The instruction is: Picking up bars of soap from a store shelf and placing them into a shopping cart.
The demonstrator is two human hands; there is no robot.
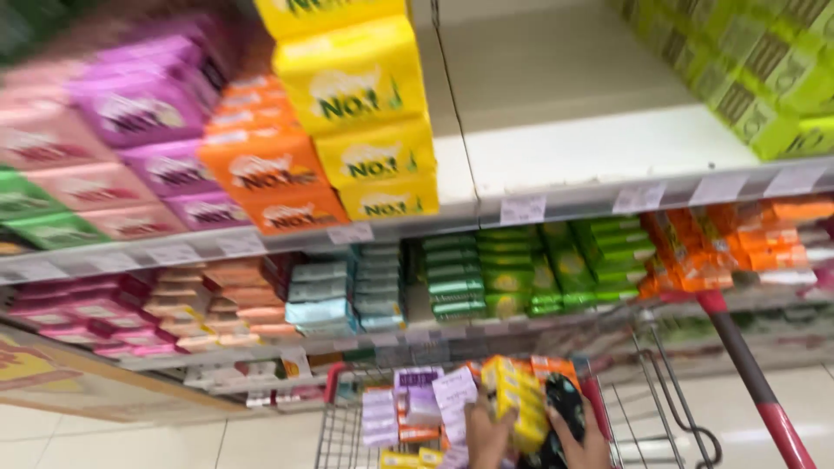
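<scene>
While the view is blurred by motion, both hands show at the near edge of the picture, down inside a wire shopping trolley [347,434] parked in front of shop shelves. The left hand [486,437] is wrapped around the lower end of a stack of yellow soap packs [514,401], fingers curled onto it from the left. The right hand [584,445] presses in from the right, fingers closed against the same stack and against a dark packet [565,408] just beside it; how firmly it grips I cannot tell. The stack stands upright in the trolley, touching purple and white packs [417,401] piled to its left.

Far beyond, the upper shelf [556,165] carries tall piles of yellow packs [360,104], orange packs [265,165] and purple packs [139,108] on its left part, with a bare stretch in the middle and green packs [764,78] at the right. The lower shelf holds rows of pale blue, green and orange bars. The trolley's red handle [747,365] slants down to the right.

My judgement: the stack is several loose packs held only by side pressure, so it could buckle and spill if either hand eases. The neighbouring purple pile leans close and could topple if knocked.
</scene>
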